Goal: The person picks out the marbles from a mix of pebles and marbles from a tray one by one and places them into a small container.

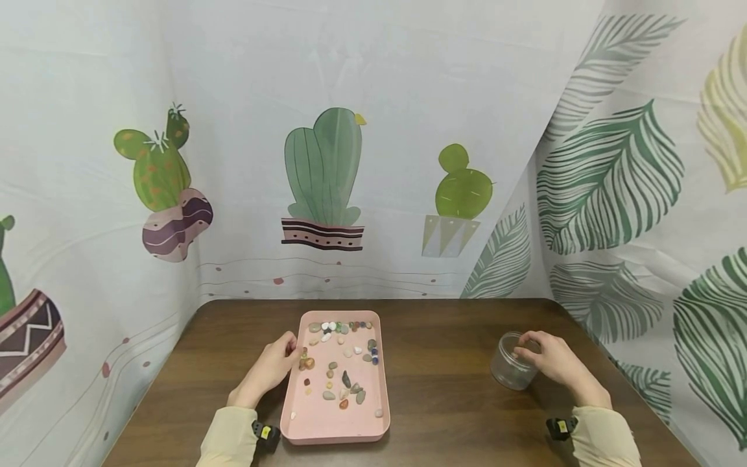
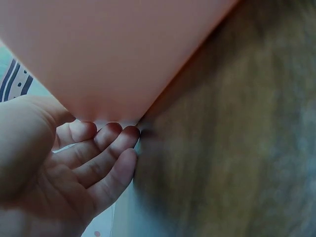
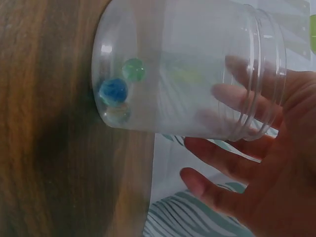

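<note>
My left hand [image 1: 274,364] holds the left side of a pink tray [image 1: 335,425], with its thumb at the rim. In the left wrist view, the fingertips [image 2: 111,131] press against the tray's outer wall. Polished pebbles and glass marbles lie scattered in the tray. On the right, my right hand [image 1: 551,357] reaches over the mouth of a clear plastic jar [image 1: 506,371], fingers spread and loosely bent. Part of that hand shows through the jar wall in the right wrist view. Down at the jar's bottom are a blue marble [image 3: 114,92], a green marble [image 3: 134,70] and a clear marble [image 3: 117,113].
Both containers stand on a dark brown wooden table [image 1: 440,363], the tray left of the middle and the jar toward the right edge. Hanging cloth [image 1: 397,84] printed with cacti and leaves surrounds the table at the back and sides.
</note>
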A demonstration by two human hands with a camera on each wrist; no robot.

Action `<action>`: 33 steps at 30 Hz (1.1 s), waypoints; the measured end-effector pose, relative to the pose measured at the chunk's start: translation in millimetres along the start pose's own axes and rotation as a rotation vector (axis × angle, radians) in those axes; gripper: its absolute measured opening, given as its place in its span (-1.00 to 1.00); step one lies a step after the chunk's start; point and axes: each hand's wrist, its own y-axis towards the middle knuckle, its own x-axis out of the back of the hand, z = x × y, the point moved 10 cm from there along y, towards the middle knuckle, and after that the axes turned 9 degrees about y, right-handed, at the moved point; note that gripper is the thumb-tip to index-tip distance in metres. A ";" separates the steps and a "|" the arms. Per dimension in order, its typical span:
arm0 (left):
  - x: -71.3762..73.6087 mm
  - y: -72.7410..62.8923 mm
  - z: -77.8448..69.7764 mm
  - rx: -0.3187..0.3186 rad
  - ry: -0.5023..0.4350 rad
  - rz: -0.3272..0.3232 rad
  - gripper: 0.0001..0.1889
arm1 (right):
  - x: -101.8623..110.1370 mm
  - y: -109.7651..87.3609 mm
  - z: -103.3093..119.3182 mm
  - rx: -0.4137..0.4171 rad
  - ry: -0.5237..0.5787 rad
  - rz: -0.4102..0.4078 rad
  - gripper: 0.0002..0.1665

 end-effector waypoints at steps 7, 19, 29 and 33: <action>1.4 -1.2 -1.5 0.010 -0.008 -0.001 -0.83 | 0.9 -0.3 -0.3 -0.013 0.001 0.034 -0.72; 1.8 -0.9 -3.3 0.011 0.001 0.000 -0.83 | 26.5 16.6 40.2 0.108 -0.055 -0.006 -0.87; -0.9 -1.8 0.1 0.020 -0.006 0.005 -0.83 | 16.8 58.3 111.0 0.275 -0.092 0.071 -0.93; -0.7 -1.1 -0.3 0.021 -0.006 0.010 -0.83 | 3.8 73.9 142.9 0.371 -0.101 0.086 -0.94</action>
